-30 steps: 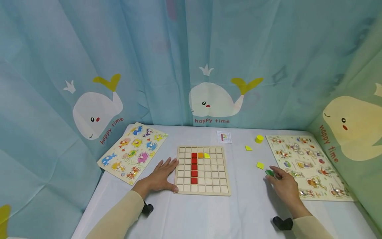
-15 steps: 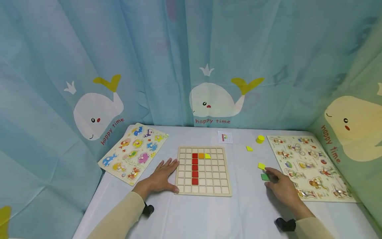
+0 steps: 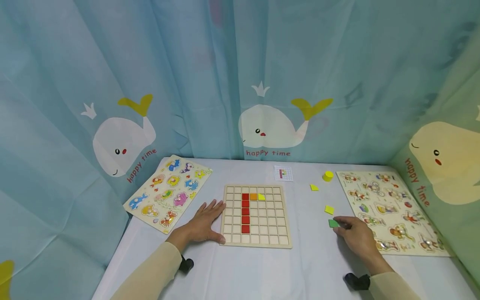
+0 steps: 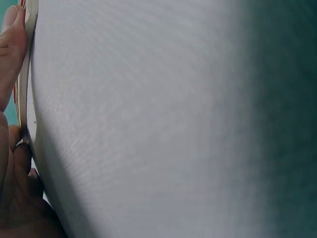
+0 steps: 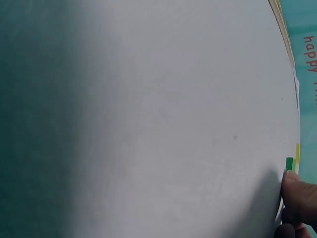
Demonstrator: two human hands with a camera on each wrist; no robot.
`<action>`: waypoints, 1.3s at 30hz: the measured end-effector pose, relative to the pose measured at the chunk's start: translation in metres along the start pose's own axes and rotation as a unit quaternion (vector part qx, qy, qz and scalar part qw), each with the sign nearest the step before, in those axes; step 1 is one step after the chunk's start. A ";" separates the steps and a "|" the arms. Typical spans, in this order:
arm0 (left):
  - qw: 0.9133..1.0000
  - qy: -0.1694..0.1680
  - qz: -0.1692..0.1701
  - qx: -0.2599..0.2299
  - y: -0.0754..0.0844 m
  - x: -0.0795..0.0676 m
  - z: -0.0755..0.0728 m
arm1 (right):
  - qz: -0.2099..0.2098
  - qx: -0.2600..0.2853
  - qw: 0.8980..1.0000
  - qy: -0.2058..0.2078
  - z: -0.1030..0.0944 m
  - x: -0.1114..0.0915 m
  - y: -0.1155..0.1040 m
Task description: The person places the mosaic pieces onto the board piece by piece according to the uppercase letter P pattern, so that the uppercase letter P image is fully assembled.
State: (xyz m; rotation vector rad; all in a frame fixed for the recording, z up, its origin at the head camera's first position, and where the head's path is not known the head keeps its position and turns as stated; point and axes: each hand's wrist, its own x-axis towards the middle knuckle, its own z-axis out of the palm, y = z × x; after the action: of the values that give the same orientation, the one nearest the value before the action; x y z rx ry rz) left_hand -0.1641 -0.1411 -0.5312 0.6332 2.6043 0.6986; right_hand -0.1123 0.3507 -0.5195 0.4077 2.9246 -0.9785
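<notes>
My right hand pinches a small green tile by its right side, low over the table. In the right wrist view the green tile juts out past the thumb. Just behind it lies a yellow tile. My left hand rests on the cloth with fingers spread, thumb and fingertips at the left edge of a wooden grid board. On the board are a column of red tiles, an orange tile and a yellow piece with a slanted side.
A small printed grid card lies behind the board. Another yellow piece and a yellow cylinder are farther back. A sea-animal puzzle lies on the left, a figure puzzle on the right. Curtains enclose the table.
The green tile, tilted in my right fingers a second ago, has come down flatter and slightly left, in front of the yellow tile. My left hand stays in place.
</notes>
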 end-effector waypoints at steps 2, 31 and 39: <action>1.000 0.001 -0.003 0.003 0.000 0.000 0.000 | 0.001 0.001 1.000 0.006 0.001 0.000 -0.001; 1.000 0.004 -0.006 0.006 -0.001 0.003 0.001 | -0.023 0.066 0.996 0.048 0.008 0.004 -0.019; 1.000 0.002 -0.010 0.005 -0.002 0.004 0.002 | -0.060 0.085 0.992 0.070 0.020 0.010 -0.044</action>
State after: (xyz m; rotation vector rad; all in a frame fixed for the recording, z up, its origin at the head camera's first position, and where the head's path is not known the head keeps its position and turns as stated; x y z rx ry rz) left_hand -0.1673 -0.1401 -0.5346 0.6078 2.6164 0.6814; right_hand -0.1344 0.3078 -0.5108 0.3221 3.0317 -1.2725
